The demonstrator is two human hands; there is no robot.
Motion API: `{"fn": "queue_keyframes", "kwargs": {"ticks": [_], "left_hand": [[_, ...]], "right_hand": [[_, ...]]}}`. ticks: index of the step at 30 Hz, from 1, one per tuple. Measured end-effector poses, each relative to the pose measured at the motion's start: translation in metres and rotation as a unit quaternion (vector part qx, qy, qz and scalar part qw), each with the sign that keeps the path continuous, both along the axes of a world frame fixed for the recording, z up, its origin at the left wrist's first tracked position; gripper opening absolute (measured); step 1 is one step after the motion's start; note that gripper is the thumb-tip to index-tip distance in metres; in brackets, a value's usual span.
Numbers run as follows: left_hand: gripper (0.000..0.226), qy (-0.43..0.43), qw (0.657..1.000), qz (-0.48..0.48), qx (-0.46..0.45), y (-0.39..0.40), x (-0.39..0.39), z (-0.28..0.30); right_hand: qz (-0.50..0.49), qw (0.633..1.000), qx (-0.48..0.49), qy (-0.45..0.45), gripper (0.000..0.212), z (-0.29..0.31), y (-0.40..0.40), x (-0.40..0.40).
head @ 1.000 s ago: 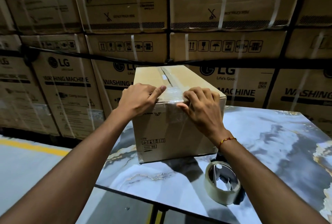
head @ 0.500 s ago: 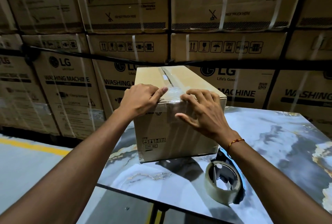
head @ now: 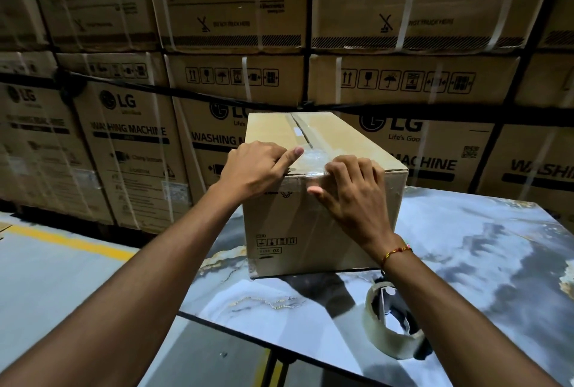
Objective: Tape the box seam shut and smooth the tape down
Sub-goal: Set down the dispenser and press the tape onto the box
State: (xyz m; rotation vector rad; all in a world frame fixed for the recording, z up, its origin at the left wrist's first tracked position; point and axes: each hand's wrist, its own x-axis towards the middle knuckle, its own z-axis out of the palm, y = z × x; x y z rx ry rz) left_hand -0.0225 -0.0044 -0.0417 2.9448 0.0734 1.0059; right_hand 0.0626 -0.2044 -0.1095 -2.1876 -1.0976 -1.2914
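A brown cardboard box (head: 279, 219) stands on the marble-patterned table (head: 466, 246). Clear tape (head: 313, 158) lies along the near part of its top seam and folds over the near top edge, wrinkled there. My left hand (head: 251, 169) rests on the box's near top edge, index finger stretched onto the top beside the tape. My right hand (head: 351, 191) lies over the same edge right of the seam, fingers curled on the tape's edge and thumb pressed on the front face. Neither hand holds anything.
A roll of clear tape (head: 388, 327) on a dispenser stands on the table near my right forearm. A wall of stacked, strapped washing machine cartons (head: 130, 138) rises behind. Left of the table lies grey floor with a yellow line (head: 71, 243).
My right hand has slid down from the top edge, its thumb now spread onto the box's front face. My left hand has stayed in place.
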Motion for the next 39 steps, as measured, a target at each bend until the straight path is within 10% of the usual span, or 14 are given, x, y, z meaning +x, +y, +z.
{"fn": "queue_keyframes", "kwargs": {"ticks": [8, 17, 28, 39], "left_hand": [[0.081, 0.017, 0.999, 0.002, 0.036, 0.0, -0.001, 0.002], [0.085, 0.069, 0.98, 0.05, 0.182, -0.008, -0.005, 0.006], [0.089, 0.244, 0.968, 0.043, 0.038, -0.011, -0.011, 0.018], [0.108, 0.133, 0.978, 0.117, 0.107, -0.038, -0.016, -0.007]], "right_hand": [[-0.002, 0.996, -0.083, 0.012, 0.088, -0.001, -0.012, -0.004], [0.069, 0.985, -0.066, 0.143, 0.044, 0.042, -0.042, 0.006], [0.107, 0.966, -0.075, 0.222, 0.024, 0.055, -0.046, 0.008], [0.031, 0.985, -0.08, 0.151, 0.054, 0.041, -0.035, 0.003]]}}
